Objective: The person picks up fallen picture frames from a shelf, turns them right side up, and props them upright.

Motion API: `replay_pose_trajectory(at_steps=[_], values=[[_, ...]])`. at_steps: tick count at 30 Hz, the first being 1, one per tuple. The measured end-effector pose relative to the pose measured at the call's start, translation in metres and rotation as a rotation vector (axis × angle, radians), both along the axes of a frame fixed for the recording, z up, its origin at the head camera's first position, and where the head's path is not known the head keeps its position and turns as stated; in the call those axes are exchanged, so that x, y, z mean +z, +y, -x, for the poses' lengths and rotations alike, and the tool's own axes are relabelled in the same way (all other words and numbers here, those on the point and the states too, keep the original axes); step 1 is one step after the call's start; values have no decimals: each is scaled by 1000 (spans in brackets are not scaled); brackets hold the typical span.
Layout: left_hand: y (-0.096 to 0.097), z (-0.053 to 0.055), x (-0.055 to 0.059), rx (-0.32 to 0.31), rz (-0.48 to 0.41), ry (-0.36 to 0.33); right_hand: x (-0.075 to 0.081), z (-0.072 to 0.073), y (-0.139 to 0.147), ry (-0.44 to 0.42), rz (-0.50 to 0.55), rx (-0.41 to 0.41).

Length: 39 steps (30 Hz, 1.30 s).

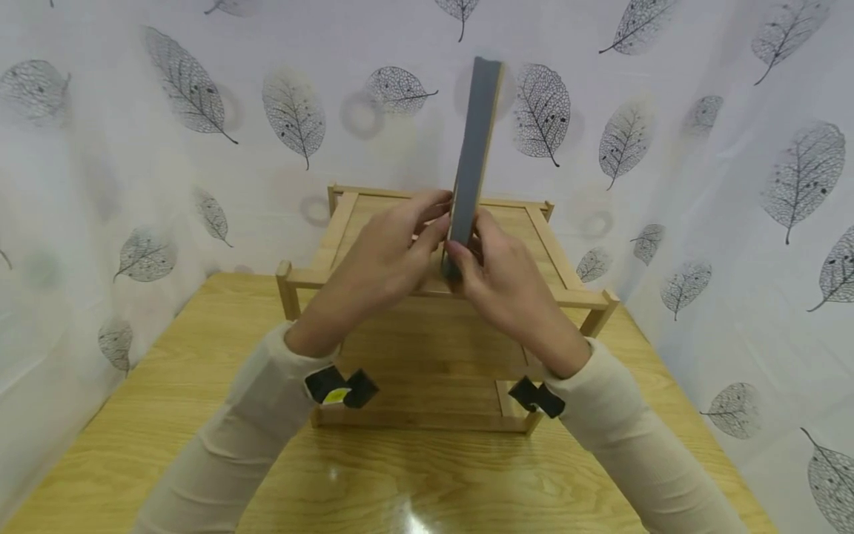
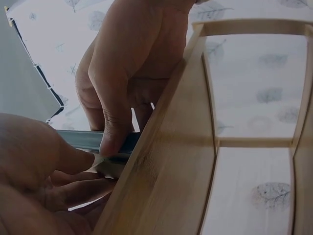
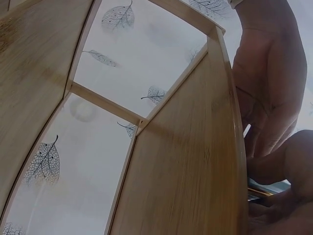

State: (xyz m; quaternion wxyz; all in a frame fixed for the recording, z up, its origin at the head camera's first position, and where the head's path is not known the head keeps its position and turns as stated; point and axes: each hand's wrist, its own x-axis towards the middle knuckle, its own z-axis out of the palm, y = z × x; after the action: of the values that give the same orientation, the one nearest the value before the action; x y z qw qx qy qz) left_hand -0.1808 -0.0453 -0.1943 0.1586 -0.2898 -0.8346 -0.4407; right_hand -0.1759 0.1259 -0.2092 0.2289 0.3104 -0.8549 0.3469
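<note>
A grey-blue book (image 1: 475, 141), its narrow spine side towards me, stands nearly upright over the top board of a small wooden shelf (image 1: 373, 230), leaning slightly right. On its left side, my left hand (image 1: 383, 256) holds the lower part with bent fingers. My right hand (image 1: 503, 271) grips the same part from the right, thumb across the spine. The left wrist view shows the right thumb (image 2: 115, 137) pressed on the blue surface, with the left hand (image 2: 34, 171) close below it. In the right wrist view the hands hide most of the book.
Below the top board the wooden shelf has a lower board (image 1: 427, 400), and its corner posts stick up slightly. It stands on a wood-grain table (image 1: 200, 386). A white curtain with leaf prints (image 1: 293, 111) hangs behind and along both sides.
</note>
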Motion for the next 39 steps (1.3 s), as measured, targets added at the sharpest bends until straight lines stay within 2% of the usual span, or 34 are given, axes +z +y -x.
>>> replay_pose_trajectory(at_steps=[5, 13, 17, 24, 28, 39], values=[[-2, 2, -1, -5, 24, 10, 1, -1, 0, 9, -9, -7], [-2, 0, 0, -5, 14, -8, 1, -1, 0, 35, -50, -9], [-1, -1, 1, 19, 16, 11, 2, 0, 0, 47, -68, -6], [0, 1, 0, 100, 36, 107, 2, 1, 0, 45, -83, -17], [-2, 1, -1, 150, 71, 151, 2, 1, 1, 52, -102, -38], [-11, -2, 1, 234, 185, 228, 3, 1, 1, 55, -129, -52]])
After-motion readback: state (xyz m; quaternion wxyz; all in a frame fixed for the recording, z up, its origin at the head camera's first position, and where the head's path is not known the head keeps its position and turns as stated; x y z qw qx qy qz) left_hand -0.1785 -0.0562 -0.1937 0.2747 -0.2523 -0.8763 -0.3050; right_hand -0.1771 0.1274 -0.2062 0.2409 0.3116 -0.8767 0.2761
